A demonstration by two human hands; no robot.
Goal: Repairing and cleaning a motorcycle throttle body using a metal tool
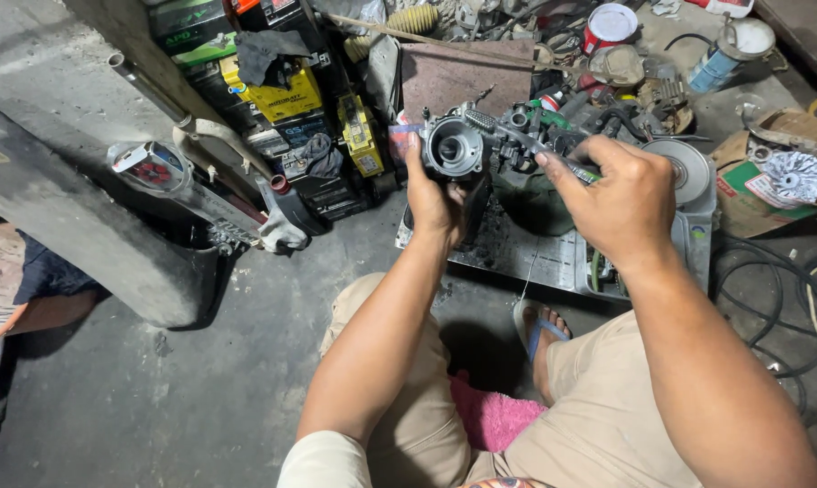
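My left hand (434, 201) grips a grey metal carburettor (458, 145) from below, its round bore facing me. My right hand (618, 201) pinches a thin screwdriver-like tool (539, 152) whose tip rests on the carburettor's right side. Both hands are raised above a dirty metal tray (539, 258) on the concrete floor. My knees in beige shorts and one foot in a blue sandal (539, 330) are below.
Stacked black and yellow batteries (286, 99) stand at the back left beside a chrome exhaust (155, 167) and a concrete block (74, 226). Cans, a round pulley disc (684, 167), a cardboard box (760, 181) and black cables (779, 298) clutter the right. Another person's leg (11, 289) is at the left edge.
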